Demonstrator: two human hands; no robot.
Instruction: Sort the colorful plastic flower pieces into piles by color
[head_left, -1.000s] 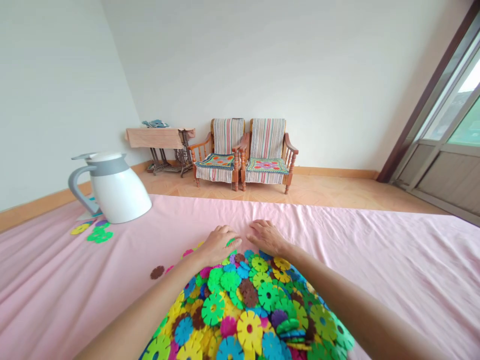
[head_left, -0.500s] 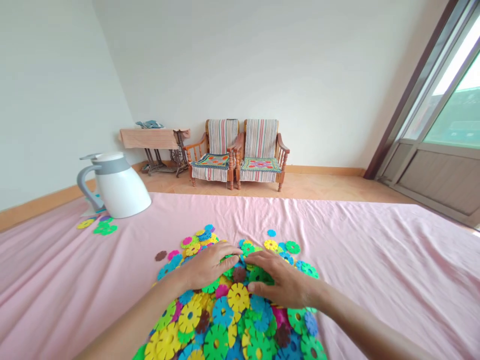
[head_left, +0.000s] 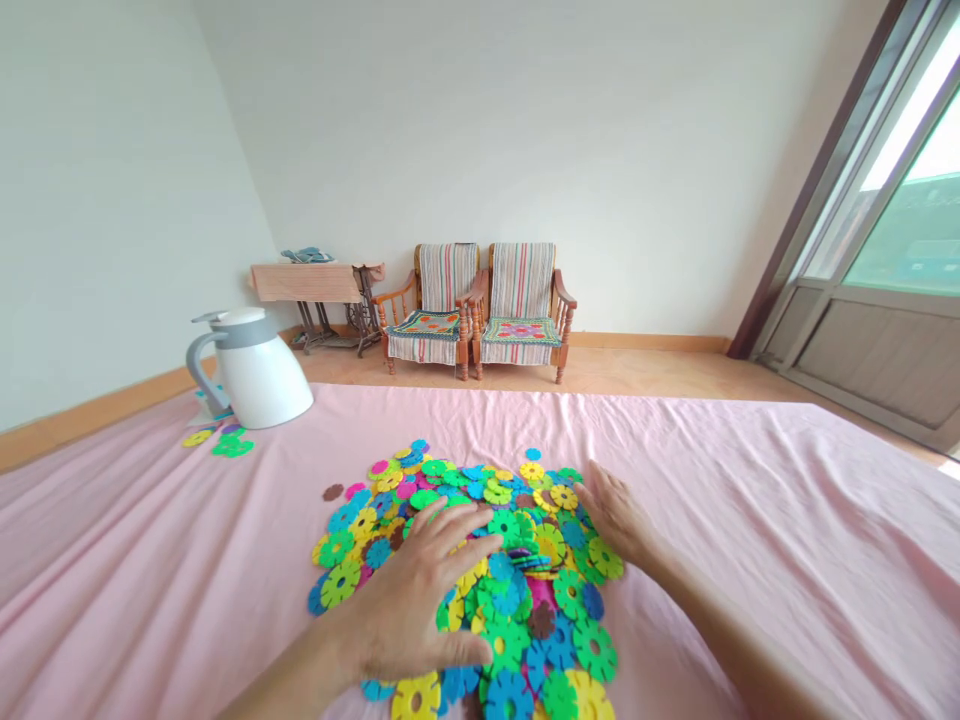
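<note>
A loose heap of flat, notched, flower-shaped plastic discs [head_left: 517, 585] in green, yellow, blue, pink and brown lies spread over a wrinkled pink cloth [head_left: 750, 520]. Above the heap's left part, the left hand [head_left: 429, 575] is palm down, fingers and thumb spread wide, gripping no visible disc. At the heap's right edge, the right hand [head_left: 616, 512] has its fingers extended, likewise gripping no visible disc. Left of the heap and beyond it stands a white jug with a grey handle [head_left: 266, 380], and well beyond the heap are two wooden armchairs with striped covers [head_left: 442, 282].
</note>
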